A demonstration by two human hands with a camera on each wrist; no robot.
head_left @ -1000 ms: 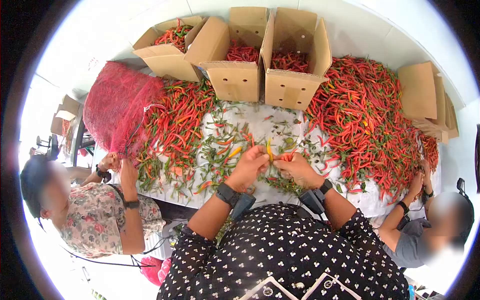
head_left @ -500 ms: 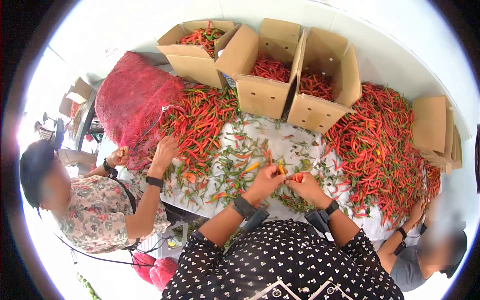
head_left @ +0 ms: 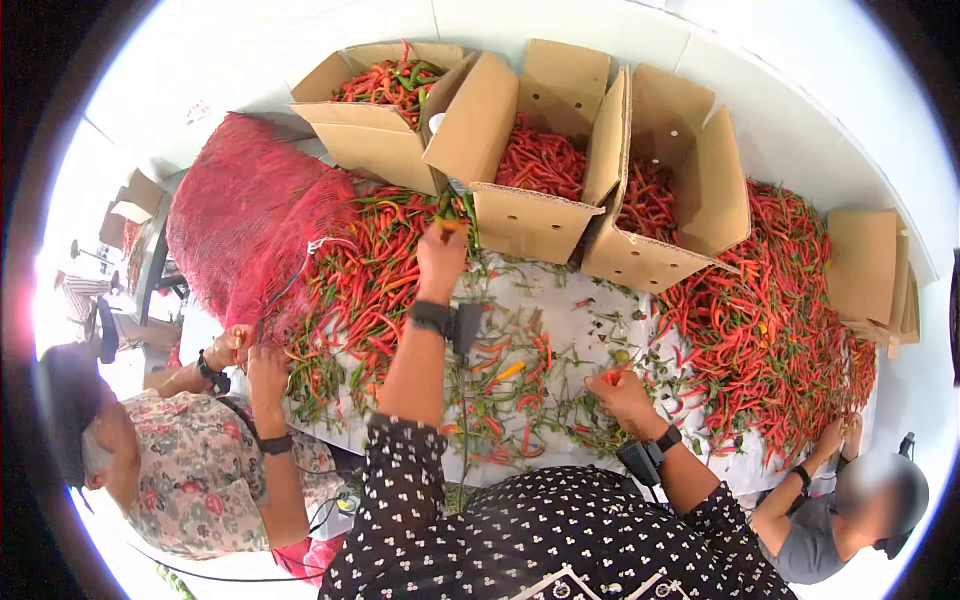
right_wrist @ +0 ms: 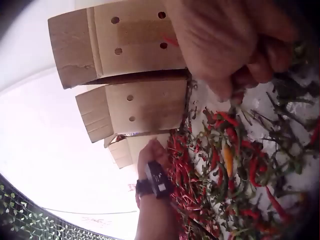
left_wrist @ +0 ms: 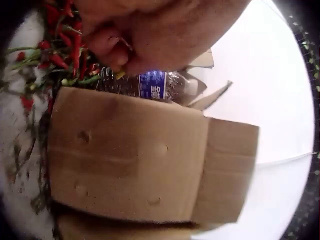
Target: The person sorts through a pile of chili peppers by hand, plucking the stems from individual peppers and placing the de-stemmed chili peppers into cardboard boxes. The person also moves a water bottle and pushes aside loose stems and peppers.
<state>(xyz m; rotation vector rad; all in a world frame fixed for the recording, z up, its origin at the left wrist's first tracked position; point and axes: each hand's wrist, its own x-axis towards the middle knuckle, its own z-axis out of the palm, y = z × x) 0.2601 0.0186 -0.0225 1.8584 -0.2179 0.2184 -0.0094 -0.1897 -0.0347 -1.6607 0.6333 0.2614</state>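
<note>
Currently I see the left hand (head_left: 441,255) stretched far across the bench (head_left: 560,290) to the near corner of the middle cardboard box (head_left: 525,228). Its fingers (left_wrist: 112,50) pinch a yellowish chili (head_left: 452,226) just above a water bottle (left_wrist: 160,85). The right hand (head_left: 622,392) sits low among loose green stems (head_left: 500,395), fingers curled round a red chili (head_left: 612,375).
</note>
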